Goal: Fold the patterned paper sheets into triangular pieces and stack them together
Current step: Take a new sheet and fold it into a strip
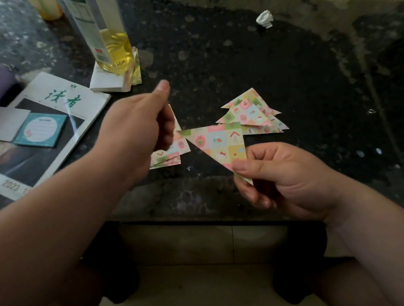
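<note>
Head camera looks down on a dark speckled table (235, 49), and I take the oil bottle (109, 38) standing towards its far left as my mark. That bottle sits on a white pad (103, 82), with a few patterned edges poking out on the pad's right side. Nearer the person than the bottle and off to its right, the right hand (291, 181) pinches a folded triangle (220, 143) by its lowest corner, thumb on top and fingers curled beneath. Just beyond that piece, also right of the bottle, lies a heap of finished triangles (252, 115), fanned and overlapping. Straight in front of the bottle, the left hand (141, 129) hangs over a small pile of patterned sheets (173, 153), fingers curled and thumb raised. It is blurred, and I cannot tell whether it grips a sheet or nothing. The two hands are apart, with the triangle's long point reaching between them. Left of the bottle lies a magazine (65, 97) carrying a teal notepad (41, 129) and a white card (3, 123). Far right of the bottle, a crumpled white scrap (265, 19) rests alone
</note>
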Motion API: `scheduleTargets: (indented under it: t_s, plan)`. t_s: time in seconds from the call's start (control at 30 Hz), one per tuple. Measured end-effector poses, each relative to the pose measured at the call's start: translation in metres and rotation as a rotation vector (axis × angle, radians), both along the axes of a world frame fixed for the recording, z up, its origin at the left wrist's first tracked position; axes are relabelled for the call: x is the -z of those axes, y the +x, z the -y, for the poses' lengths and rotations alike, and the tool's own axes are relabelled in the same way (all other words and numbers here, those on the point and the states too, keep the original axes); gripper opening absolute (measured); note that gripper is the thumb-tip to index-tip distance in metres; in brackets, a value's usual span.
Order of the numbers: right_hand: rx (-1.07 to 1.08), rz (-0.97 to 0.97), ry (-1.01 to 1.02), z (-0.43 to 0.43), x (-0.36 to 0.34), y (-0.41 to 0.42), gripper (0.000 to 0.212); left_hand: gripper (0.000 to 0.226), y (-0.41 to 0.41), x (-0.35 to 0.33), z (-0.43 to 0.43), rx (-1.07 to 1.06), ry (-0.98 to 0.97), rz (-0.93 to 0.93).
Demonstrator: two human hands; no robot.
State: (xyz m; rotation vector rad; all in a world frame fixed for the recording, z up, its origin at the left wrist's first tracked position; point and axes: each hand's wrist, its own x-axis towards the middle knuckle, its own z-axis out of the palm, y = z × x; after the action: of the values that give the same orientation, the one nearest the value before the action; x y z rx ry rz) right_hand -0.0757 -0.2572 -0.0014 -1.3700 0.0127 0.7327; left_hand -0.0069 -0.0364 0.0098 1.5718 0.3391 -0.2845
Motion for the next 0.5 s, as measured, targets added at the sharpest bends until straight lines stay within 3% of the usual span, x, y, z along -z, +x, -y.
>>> scheduleTargets:
  t_s: [0.13, 0.37, 0.5]
  plan:
    - [-0.052, -0.014, 0.007, 0.003, 0.0, 0.004, 0.029, 0.047, -0.014, -0.001, 0.006, 0.33, -0.07, -0.2]
    - [-0.061, -0.022, -0.041, 0.008, -0.007, 0.007, 0.03, 0.041, -0.01, 0.003, -0.001, 0.389, -0.174, -0.303]
    - [0.063, -0.046, -0.14, 0.015, -0.014, 0.013, 0.014, 0.051, -0.01, 0.001, 0.0, 0.346, -0.167, -0.291]
